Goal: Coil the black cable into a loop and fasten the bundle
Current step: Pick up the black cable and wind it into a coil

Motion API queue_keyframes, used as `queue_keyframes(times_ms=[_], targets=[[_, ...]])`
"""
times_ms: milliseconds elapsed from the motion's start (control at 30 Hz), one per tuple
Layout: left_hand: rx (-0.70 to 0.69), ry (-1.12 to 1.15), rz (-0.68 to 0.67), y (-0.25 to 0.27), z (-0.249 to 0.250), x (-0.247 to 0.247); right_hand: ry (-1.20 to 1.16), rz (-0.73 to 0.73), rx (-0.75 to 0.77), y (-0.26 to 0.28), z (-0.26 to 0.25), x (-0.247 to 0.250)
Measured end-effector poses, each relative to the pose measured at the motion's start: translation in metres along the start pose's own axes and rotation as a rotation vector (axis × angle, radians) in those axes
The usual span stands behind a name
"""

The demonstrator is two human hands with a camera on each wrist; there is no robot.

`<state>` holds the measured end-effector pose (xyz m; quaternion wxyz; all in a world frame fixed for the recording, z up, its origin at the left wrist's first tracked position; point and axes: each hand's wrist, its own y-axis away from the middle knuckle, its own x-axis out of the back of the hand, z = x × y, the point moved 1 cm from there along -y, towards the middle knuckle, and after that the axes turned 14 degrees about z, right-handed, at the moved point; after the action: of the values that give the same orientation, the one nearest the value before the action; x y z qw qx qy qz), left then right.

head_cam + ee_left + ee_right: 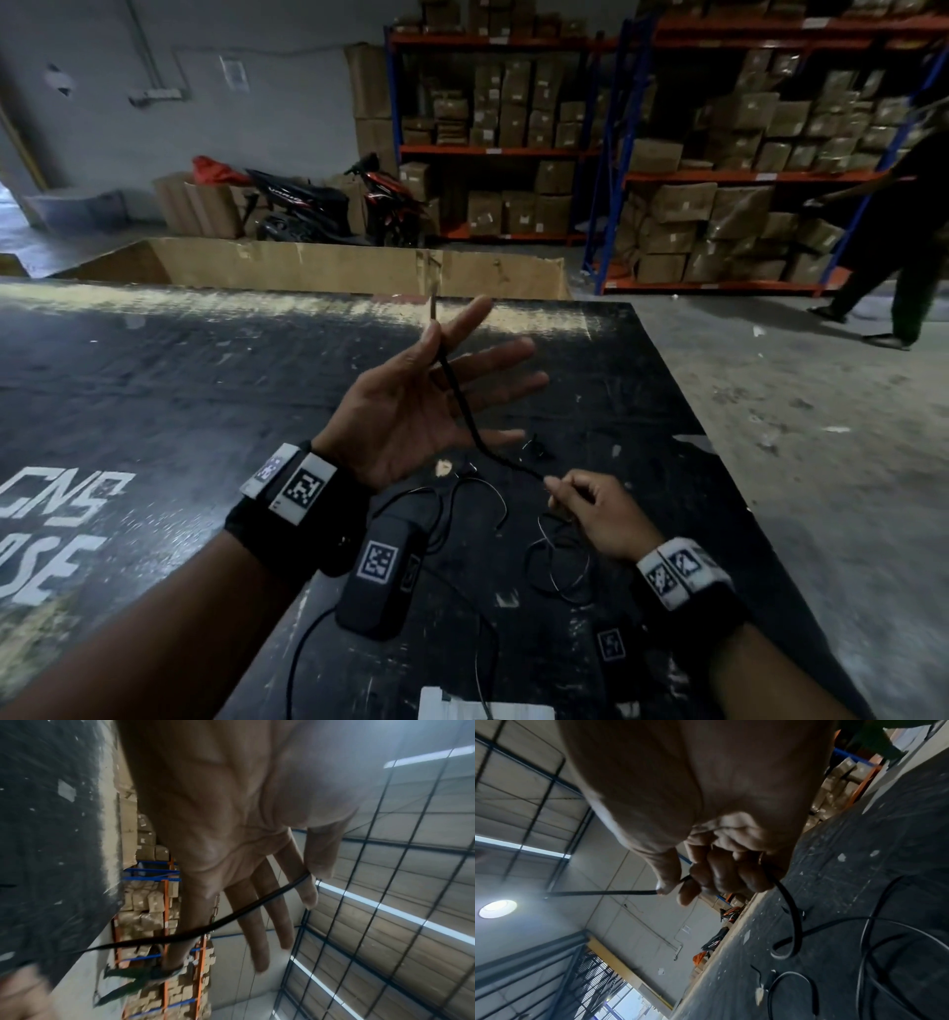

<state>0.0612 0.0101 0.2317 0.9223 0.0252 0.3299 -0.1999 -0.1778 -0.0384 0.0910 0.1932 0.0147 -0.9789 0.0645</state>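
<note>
The black cable runs taut across my raised left hand down to my right hand. My left palm faces up with its fingers spread straight, and the thumb pinches the cable against the index finger, with a short end sticking up past it. Lower right, my right hand grips the cable in curled fingers. The rest of the cable lies in loose loops on the black table under the right hand.
A black tagged device lies on the table by my left wrist. A smaller tagged one and a white object sit at the near edge. A cardboard box stands behind the table. A person walks past the shelves at right.
</note>
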Motion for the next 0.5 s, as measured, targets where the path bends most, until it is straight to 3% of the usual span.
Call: queue_keyframes(times_ms=[100, 233, 367, 500], targets=[[0.153, -0.018, -0.117, 0.003, -0.015, 0.0, 0.029, 0.102, 0.04, -0.019, -0.014, 0.009], [0.278, -0.173, -0.154, 0.004, -0.039, 0.0, 0.035, 0.18, 0.174, -0.043, -0.064, 0.025], [0.343, -0.256, 0.011, -0.002, -0.053, 0.011, 0.048, 0.121, 0.331, -0.044, -0.123, 0.035], [0.306, -0.413, 0.186, -0.009, -0.053, 0.02, -0.002, 0.06, 0.419, -0.025, -0.156, 0.033]])
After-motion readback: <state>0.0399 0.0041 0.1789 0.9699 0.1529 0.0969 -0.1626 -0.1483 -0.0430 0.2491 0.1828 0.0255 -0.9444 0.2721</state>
